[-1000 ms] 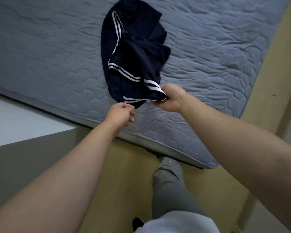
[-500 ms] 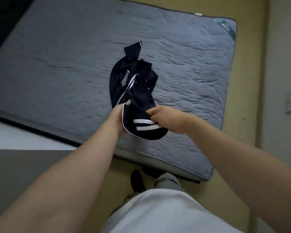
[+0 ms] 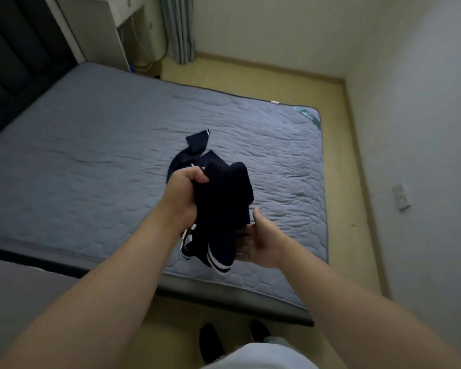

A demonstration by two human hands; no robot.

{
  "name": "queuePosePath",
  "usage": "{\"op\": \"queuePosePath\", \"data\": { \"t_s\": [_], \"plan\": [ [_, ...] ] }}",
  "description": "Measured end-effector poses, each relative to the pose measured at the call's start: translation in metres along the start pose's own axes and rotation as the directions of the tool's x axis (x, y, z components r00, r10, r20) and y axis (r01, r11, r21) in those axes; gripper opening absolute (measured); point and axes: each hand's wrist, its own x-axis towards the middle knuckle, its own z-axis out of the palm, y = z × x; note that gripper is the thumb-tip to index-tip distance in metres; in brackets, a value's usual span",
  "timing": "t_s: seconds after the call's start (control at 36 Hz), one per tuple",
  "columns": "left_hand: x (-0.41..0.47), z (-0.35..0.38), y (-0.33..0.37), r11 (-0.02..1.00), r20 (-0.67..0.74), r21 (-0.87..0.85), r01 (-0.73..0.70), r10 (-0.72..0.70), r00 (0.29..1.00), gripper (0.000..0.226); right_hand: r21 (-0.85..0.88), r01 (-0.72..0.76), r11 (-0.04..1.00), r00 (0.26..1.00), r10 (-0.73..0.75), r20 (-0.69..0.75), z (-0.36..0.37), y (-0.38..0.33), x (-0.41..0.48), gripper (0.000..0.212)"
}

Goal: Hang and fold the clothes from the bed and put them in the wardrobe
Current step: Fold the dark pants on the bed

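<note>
A dark navy garment (image 3: 221, 206) with white stripes at its hem hangs bunched above the grey quilted mattress (image 3: 91, 161). My left hand (image 3: 184, 195) is clenched on its upper part. My right hand (image 3: 261, 241) cups the lower part from the right side, thumb up and fingers under the cloth. The far end of the garment still trails on the mattress behind my left hand. No wardrobe is in view.
A dark headboard (image 3: 14, 62) stands at the far left. A white cabinet (image 3: 96, 27) and a curtain (image 3: 179, 27) are in the far corner. Yellow floor (image 3: 338, 145) runs along the right of the mattress beside the wall. My feet show below.
The garment has been lifted off the mattress and gathered up. My left hand now grips it higher, my right hand has shifted under it. The view has tilted up, showing the room.
</note>
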Motion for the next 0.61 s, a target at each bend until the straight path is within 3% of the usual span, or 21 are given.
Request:
{"op": "queuePosePath", "data": {
  "t_s": [0.08,0.17,0.19,0.31,0.47,0.53,0.61],
  "plan": [
    [-0.019,0.005,0.006,0.995,0.085,-0.078,-0.061,0.067,0.994,0.018,0.137,0.047,0.989,0.998,-0.053,0.038,0.022,-0.007,0.001,0.075],
    [-0.035,-0.003,0.007,0.986,0.129,-0.112,-0.124,0.138,0.982,0.027,0.183,0.149,0.972,0.987,-0.137,-0.078,0.041,-0.016,-0.005,0.03],
    [-0.039,-0.007,0.007,0.986,0.131,-0.097,-0.133,0.145,0.981,0.031,0.173,0.186,0.967,0.976,-0.161,-0.146,0.044,-0.019,-0.006,0.027],
    [-0.041,-0.021,0.007,0.998,0.041,-0.029,-0.062,0.064,0.997,0.033,0.175,0.324,0.93,0.934,-0.285,-0.213,0.052,-0.031,-0.015,0.032],
    [-0.02,-0.031,-0.006,0.956,-0.194,0.233,0.181,-0.136,0.971,0.034,0.123,0.499,0.858,0.867,-0.491,-0.088,0.052,-0.058,-0.055,0.026],
    [-0.013,-0.021,-0.006,0.949,-0.26,0.262,0.174,-0.104,0.96,0.045,0.003,0.57,0.822,0.821,-0.569,-0.042,0.051,-0.067,-0.073,0.028],
    [-0.003,0.007,-0.001,0.98,-0.145,0.16,0.116,-0.093,0.985,0.063,-0.324,0.629,0.706,0.762,-0.643,0.078,0.046,-0.076,-0.101,0.042]
  ]
}}
